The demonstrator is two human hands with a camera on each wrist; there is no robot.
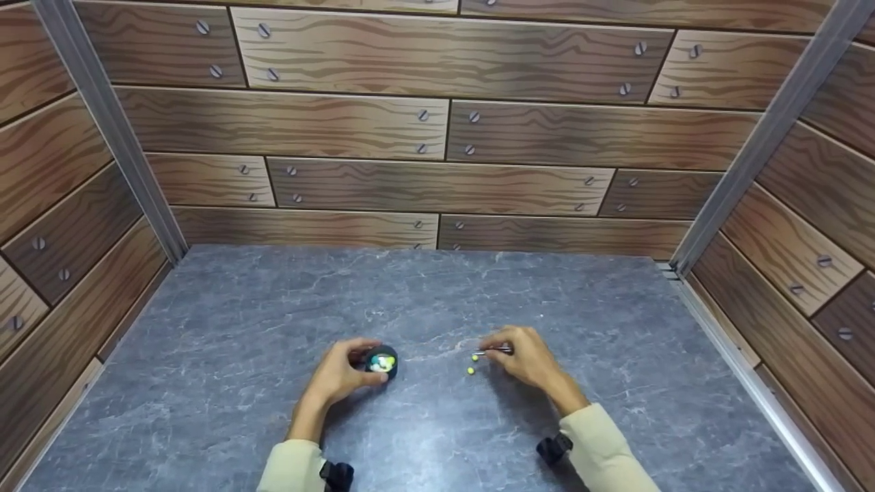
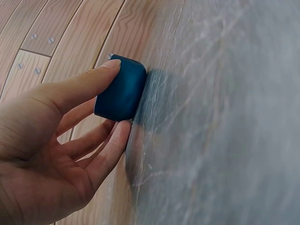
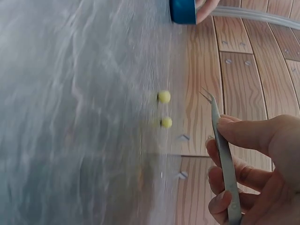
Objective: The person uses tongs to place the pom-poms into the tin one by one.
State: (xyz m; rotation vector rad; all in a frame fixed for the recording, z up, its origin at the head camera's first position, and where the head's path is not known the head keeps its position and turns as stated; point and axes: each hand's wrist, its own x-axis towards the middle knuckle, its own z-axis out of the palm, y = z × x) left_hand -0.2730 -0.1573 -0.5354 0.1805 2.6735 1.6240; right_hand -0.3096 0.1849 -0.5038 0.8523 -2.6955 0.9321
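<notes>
Tweezers point(image 3: 224, 159) sat pinched in the right hand point(image 1: 530, 359), two yellow beads point(image 1: 472, 364) at its nine o'clock, while left-hand point(image 1: 338, 376) fingers gripped a blue cup point(image 1: 381, 361).

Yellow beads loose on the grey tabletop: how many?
2. One yellow bead lies nearest the tweezers' tip, the second bead close beside it. More may sit inside the small blue container, where contents are unclear.
</notes>
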